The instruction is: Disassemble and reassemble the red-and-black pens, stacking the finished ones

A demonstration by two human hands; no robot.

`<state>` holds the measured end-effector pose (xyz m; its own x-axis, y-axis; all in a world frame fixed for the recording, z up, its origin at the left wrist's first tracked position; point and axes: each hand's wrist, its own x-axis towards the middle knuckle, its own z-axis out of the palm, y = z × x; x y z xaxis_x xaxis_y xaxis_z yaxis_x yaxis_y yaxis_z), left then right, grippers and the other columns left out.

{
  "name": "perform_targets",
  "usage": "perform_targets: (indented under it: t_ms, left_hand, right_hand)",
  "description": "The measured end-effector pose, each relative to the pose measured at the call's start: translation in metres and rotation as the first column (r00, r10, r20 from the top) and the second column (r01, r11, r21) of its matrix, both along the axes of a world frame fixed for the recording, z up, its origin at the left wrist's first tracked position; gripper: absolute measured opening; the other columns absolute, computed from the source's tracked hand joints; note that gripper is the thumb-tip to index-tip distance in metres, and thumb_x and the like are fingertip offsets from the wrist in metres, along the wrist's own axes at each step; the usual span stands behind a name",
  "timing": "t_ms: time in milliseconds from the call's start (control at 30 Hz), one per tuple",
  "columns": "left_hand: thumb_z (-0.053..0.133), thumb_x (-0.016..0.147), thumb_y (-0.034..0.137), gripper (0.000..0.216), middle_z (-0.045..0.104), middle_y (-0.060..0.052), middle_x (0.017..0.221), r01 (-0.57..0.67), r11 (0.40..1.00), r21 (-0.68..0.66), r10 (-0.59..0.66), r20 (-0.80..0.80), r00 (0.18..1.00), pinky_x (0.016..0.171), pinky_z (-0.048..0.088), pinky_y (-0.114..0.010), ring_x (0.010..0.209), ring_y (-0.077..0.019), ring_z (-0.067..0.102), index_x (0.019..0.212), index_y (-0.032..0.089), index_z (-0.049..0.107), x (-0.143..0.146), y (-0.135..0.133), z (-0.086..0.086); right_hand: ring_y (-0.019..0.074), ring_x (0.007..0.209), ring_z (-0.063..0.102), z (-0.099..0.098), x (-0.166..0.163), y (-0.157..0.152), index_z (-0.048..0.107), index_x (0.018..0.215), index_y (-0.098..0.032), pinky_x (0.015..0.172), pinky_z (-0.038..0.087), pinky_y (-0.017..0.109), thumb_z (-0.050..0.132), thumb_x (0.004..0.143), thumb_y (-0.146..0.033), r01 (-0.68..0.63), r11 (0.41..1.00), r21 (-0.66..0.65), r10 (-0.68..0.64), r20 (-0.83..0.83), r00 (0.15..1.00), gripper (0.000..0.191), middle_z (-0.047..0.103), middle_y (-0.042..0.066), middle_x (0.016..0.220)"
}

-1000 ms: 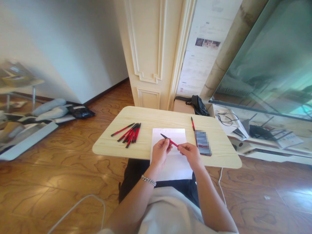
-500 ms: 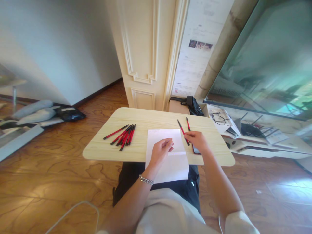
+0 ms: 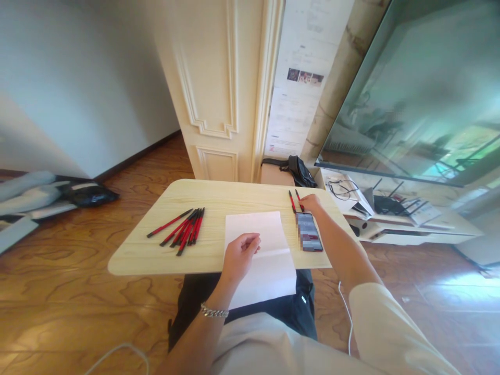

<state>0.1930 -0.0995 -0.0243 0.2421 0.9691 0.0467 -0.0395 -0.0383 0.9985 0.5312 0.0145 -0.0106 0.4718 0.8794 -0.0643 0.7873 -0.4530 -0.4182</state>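
My right hand (image 3: 311,202) reaches to the table's far right edge, fingertips pressed together on the near end of a red pen (image 3: 299,199) with a black tip. A second red pen (image 3: 291,201) lies just left of it, parallel. My left hand (image 3: 240,254), a chain bracelet on its wrist, rests loosely curled on a white sheet of paper (image 3: 260,234) that hangs over the table's near edge; nothing shows in its fingers. A phone (image 3: 309,232) lies face up between the paper and my right forearm. Several red pens (image 3: 183,227) lie bunched at the table's left.
The light wooden table (image 3: 148,255) stands over my lap on a wood floor. Behind it are a cream panelled pillar (image 3: 219,104), a black bag (image 3: 299,172), and a low white shelf (image 3: 414,229) with cables. Grey cushions (image 3: 35,192) lie at far left.
My right hand carried the red pen from in front of me to the table's far right, beside the other pen. My left hand let go of it and sank onto the paper. The view swung right.
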Motion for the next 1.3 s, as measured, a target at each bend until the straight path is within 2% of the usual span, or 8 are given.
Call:
perform_targets:
  t_ms: [133, 300, 533, 1033, 1167, 1300]
  left_hand:
    - [0.064, 0.077, 0.041, 0.032, 0.071, -0.007, 0.083, 0.005, 1.000, 0.024, -0.004, -0.036, 0.999, 0.064, 0.053, -0.027, 0.070, -0.0169, 0.066, 0.097, 0.017, 0.068, -0.002, -0.002, 0.000]
    - [0.063, 0.078, 0.040, 0.031, 0.070, -0.007, 0.081, 0.028, 0.999, 0.036, -0.026, -0.050, 0.998, 0.064, 0.052, -0.027, 0.070, -0.0167, 0.066, 0.098, 0.016, 0.067, 0.000, -0.003, -0.001]
    - [0.065, 0.076, 0.039, 0.029, 0.070, -0.006, 0.079, 0.028, 1.000, 0.014, -0.028, -0.029, 0.999, 0.063, 0.051, -0.027, 0.069, -0.0166, 0.065, 0.095, 0.017, 0.068, 0.000, -0.005, -0.001]
    - [0.066, 0.075, 0.036, 0.025, 0.071, -0.006, 0.081, -0.002, 0.999, 0.040, 0.003, -0.032, 0.999, 0.066, 0.050, -0.028, 0.071, -0.0178, 0.065, 0.093, 0.019, 0.069, -0.004, -0.006, -0.001]
    - [0.065, 0.076, 0.036, 0.024, 0.071, -0.007, 0.085, -0.048, 0.993, 0.107, 0.059, -0.102, 0.993, 0.069, 0.050, -0.029, 0.076, -0.0193, 0.065, 0.094, 0.021, 0.070, -0.013, -0.007, 0.003]
    - [0.063, 0.077, 0.036, 0.022, 0.071, -0.005, 0.081, -0.129, 0.966, 0.223, 0.183, -0.240, 0.953, 0.068, 0.048, -0.028, 0.071, -0.0187, 0.064, 0.092, 0.022, 0.071, -0.041, 0.003, 0.006]
  right_hand:
    - [0.0244, 0.084, 0.064, -0.008, 0.001, 0.008, 0.075, 0.087, -0.010, 0.067, 0.044, 0.025, 0.066, 0.072, -0.032, 0.042, 0.999, -0.026, -0.041, 0.029, 0.999, 0.028, 0.071, 0.016, 0.088]
    - [0.0246, 0.084, 0.064, -0.010, -0.003, 0.007, 0.075, 0.084, -0.009, 0.066, 0.043, 0.024, 0.070, 0.069, -0.032, 0.037, 0.999, -0.037, -0.035, 0.045, 0.998, 0.029, 0.071, 0.017, 0.085]
    - [0.0202, 0.076, 0.065, -0.012, -0.007, 0.005, 0.075, 0.085, -0.012, 0.062, 0.042, 0.023, 0.068, 0.072, -0.042, 0.029, 0.999, -0.023, -0.028, 0.016, 0.999, 0.034, 0.071, 0.012, 0.079]
    - [0.0193, 0.076, 0.065, -0.009, -0.017, 0.000, 0.076, 0.085, -0.017, 0.060, 0.041, 0.022, 0.067, 0.074, -0.037, 0.047, 0.999, 0.023, -0.047, 0.020, 0.999, 0.026, 0.073, 0.009, 0.080]
    - [0.0189, 0.072, 0.065, -0.009, -0.018, -0.001, 0.076, 0.083, -0.015, 0.061, 0.041, 0.023, 0.067, 0.073, -0.037, 0.040, 0.999, 0.018, -0.041, 0.020, 0.999, 0.025, 0.072, 0.009, 0.073]
    - [0.0225, 0.074, 0.065, -0.006, -0.019, -0.003, 0.076, 0.081, -0.013, 0.062, 0.041, 0.027, 0.065, 0.073, -0.040, 0.029, 0.999, 0.016, -0.030, 0.023, 0.999, 0.031, 0.071, 0.013, 0.074]
